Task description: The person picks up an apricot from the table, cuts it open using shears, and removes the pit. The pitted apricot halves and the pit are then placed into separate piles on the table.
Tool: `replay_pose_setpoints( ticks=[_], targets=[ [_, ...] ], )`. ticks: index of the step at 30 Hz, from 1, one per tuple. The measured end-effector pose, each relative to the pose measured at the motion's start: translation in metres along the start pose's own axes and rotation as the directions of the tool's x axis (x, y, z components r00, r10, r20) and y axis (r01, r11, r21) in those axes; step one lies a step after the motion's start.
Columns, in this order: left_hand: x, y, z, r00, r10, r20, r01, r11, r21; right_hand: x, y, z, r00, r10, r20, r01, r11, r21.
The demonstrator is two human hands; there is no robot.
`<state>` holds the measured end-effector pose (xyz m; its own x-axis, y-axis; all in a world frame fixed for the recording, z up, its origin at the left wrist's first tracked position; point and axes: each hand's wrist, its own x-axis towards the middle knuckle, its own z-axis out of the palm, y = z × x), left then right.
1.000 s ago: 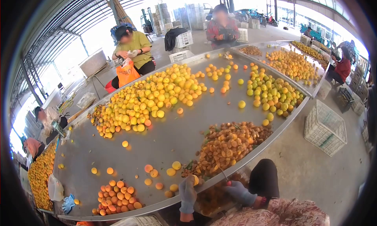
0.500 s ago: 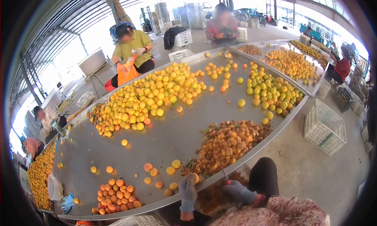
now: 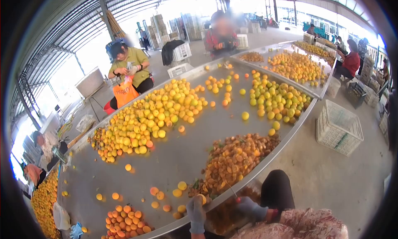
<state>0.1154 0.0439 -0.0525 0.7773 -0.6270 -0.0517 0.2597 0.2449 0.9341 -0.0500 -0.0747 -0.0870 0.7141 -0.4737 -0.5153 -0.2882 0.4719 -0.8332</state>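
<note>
My left hand [image 3: 196,214], in a grey glove, is closed round a yellow-orange apricot [image 3: 202,198] at the near rim of the metal table [image 3: 166,164]. To its right, my right hand [image 3: 252,209], gloved too, grips a small knife [image 3: 237,200] with a red handle and a thin blade pointing up and left. Just beyond both hands lies a heap of brown-orange pits [image 3: 236,160], some with leaf bits. A few loose apricots [image 3: 177,193] rest left of that heap, and an orange pile of apricots [image 3: 126,222] sits at the near left.
A large yellow pile of fruit [image 3: 153,110] and a greener pile [image 3: 280,96] lie farther back on the table. A white plastic crate [image 3: 340,127] stands on the floor at right. Across the table, a person in a yellow-green shirt [image 3: 137,64] handles an orange bag [image 3: 124,92].
The view has shifted slightly, so the far table and people sit further left. Both my hands keep their holds near the rim. The person with the orange bag has moved their hands together above it.
</note>
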Motion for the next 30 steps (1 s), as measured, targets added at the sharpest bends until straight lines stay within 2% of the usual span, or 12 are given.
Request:
replay_pose_setpoints(
  ticks=[3, 6, 9, 11, 13, 18, 22, 24, 26, 27, 29, 30],
  targets=[
    [0.002, -0.002, 0.0, 1.0, 0.014, -0.012, -0.013, 0.999, 0.035, -0.005, -0.012, 0.001, 0.999, -0.045, -0.026, 0.043, 0.995, -0.093],
    [0.003, 0.003, 0.002, 0.998, 0.059, 0.01, -0.06, 0.995, 0.085, -0.013, -0.02, 0.003, 0.998, -0.049, 0.05, 0.055, 0.99, -0.13],
    [0.001, -0.006, -0.004, 0.998, 0.053, -0.026, -0.049, 0.99, 0.136, -0.019, -0.03, 0.006, 0.994, 0.096, 0.046, -0.09, 0.99, -0.112],
    [0.001, -0.004, -0.003, 0.992, 0.124, 0.037, -0.129, 0.975, 0.182, -0.015, -0.018, 0.002, 0.989, 0.07, 0.129, -0.072, 0.997, 0.013],
    [0.003, -0.009, -0.007, 0.994, 0.11, 0.03, -0.113, 0.976, 0.184, -0.014, -0.015, 0.001, 0.984, 0.066, 0.164, -0.069, 0.998, 0.013],
    [0.004, -0.007, -0.006, 0.992, 0.123, 0.039, -0.127, 0.981, 0.145, -0.007, -0.01, 0.006, 0.996, 0.027, 0.089, -0.029, 0.999, 0.024],
    [0.002, -0.004, -0.003, 0.986, 0.151, 0.072, -0.157, 0.985, 0.077, -0.011, -0.016, 0.012, 0.994, 0.05, 0.093, -0.057, 0.996, 0.065],
    [0.0, -0.007, -0.006, 0.984, 0.162, 0.077, -0.166, 0.985, 0.052, -0.016, -0.022, 0.02, 0.999, -0.038, 0.02, 0.032, 0.976, 0.216],
    [0.001, -0.015, -0.014, 0.967, 0.234, 0.101, -0.254, 0.854, 0.453, -0.009, -0.012, 0.014, 0.998, -0.033, 0.054, 0.02, 0.974, 0.225],
    [-0.002, -0.011, -0.008, 0.966, 0.238, 0.098, -0.257, 0.854, 0.452, -0.006, -0.009, 0.011, 0.996, -0.03, 0.086, 0.009, 0.972, 0.236],
    [-0.013, 0.007, 0.014, 0.893, 0.373, 0.253, -0.449, 0.686, 0.573, -0.011, -0.016, 0.01, 0.988, -0.035, 0.152, -0.005, 0.966, 0.257],
    [-0.018, 0.016, 0.024, 0.862, 0.377, 0.337, -0.506, 0.649, 0.568, -0.017, -0.02, 0.01, 0.976, -0.036, 0.216, -0.027, 0.959, 0.281]
  ],
)
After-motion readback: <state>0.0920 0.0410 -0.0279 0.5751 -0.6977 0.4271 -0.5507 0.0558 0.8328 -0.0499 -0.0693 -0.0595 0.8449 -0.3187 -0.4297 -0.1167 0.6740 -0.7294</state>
